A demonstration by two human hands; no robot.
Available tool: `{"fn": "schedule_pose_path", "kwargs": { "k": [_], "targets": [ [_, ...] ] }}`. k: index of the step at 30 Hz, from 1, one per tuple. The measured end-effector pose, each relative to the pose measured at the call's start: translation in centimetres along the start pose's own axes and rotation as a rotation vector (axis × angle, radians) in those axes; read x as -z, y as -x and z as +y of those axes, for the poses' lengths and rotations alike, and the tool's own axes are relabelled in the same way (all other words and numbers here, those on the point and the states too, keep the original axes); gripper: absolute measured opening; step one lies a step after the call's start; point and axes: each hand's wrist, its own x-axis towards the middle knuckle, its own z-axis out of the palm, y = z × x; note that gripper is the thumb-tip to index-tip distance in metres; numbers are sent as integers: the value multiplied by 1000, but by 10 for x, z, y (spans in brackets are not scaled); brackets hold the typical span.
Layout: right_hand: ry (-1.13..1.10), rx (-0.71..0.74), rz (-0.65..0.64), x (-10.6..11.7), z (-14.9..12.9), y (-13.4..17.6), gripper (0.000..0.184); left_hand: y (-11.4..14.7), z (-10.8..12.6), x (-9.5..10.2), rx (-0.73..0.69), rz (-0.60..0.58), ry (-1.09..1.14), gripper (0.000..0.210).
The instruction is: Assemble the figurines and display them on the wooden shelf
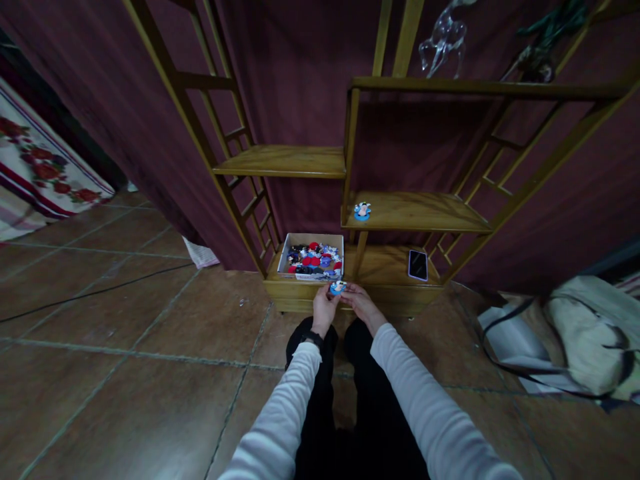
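Between my two hands is a small figurine (pixel 338 287) with a blue base and a white and pale body. My left hand (pixel 325 309) pinches it from the left. My right hand (pixel 361 303) has its fingers on the right side of it. Just beyond them, a shallow cardboard box (pixel 286 257) sits on the bottom shelf and holds many small figures in red, blue, white and black. A similar figurine (pixel 363 211) with a blue round base stands at the left end of the middle right shelf (pixel 420 212).
The wooden display shelf (pixel 280 160) stands before a dark red curtain (pixel 295 67). A phone (pixel 418 265) lies on its bottom level. A clear glass horse (pixel 444 40) stands on the upper shelf. Bags (pixel 585 333) rest on the tiled floor at right; a cable (pixel 100 291) runs at left.
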Motion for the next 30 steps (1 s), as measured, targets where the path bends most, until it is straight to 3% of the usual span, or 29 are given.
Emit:
{"fn": "schedule_pose_path", "kwargs": {
  "k": [7, 19, 25, 30],
  "targets": [
    [6, -3, 4, 3, 2, -1, 40, 9, 0, 0, -226, -58, -545, 45],
    [19, -16, 57, 7, 10, -9, 42, 17, 9, -1, -324, -142, -779, 49],
    [-5, 13, 79, 7, 12, -10, 41, 12, 9, 1, -361, -209, -719, 49],
    [-4, 24, 43, 5, 8, -9, 37, -6, -3, 5, -177, -158, -395, 38]
  ]
}}
